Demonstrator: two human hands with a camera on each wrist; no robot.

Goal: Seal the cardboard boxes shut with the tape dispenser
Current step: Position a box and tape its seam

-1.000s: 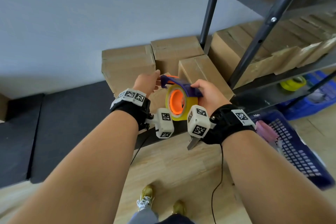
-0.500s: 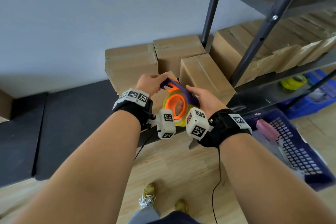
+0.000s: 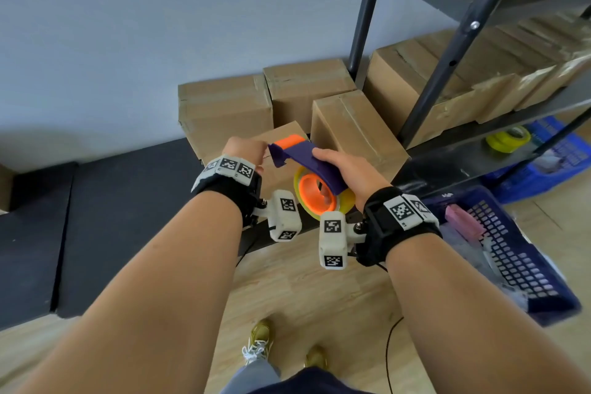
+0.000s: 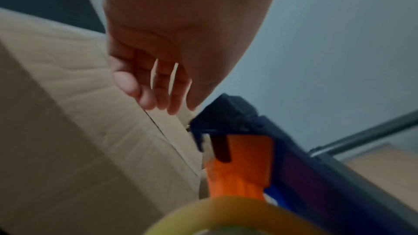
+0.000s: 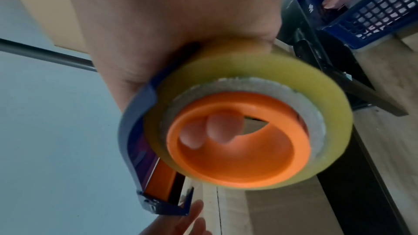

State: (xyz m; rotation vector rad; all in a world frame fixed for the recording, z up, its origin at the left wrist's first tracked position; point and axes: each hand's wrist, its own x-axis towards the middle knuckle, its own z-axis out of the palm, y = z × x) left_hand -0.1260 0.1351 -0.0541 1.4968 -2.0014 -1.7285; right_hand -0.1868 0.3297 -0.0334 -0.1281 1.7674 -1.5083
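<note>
Tape dispenser (image 3: 308, 166) between both hands

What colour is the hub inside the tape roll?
Orange hub, clearest in the right wrist view.

We see our left hand (image 4: 172, 56) from beneath, its fingers (image 4: 156, 92) hanging loosely curled just beside the blue nose of the tape dispenser (image 4: 228, 119), seemingly not quite touching it, though the picture is blurred. Below the nose sit an orange part and the yellow tape roll (image 4: 226, 212). Behind lies a cardboard box (image 4: 79, 131).
</note>
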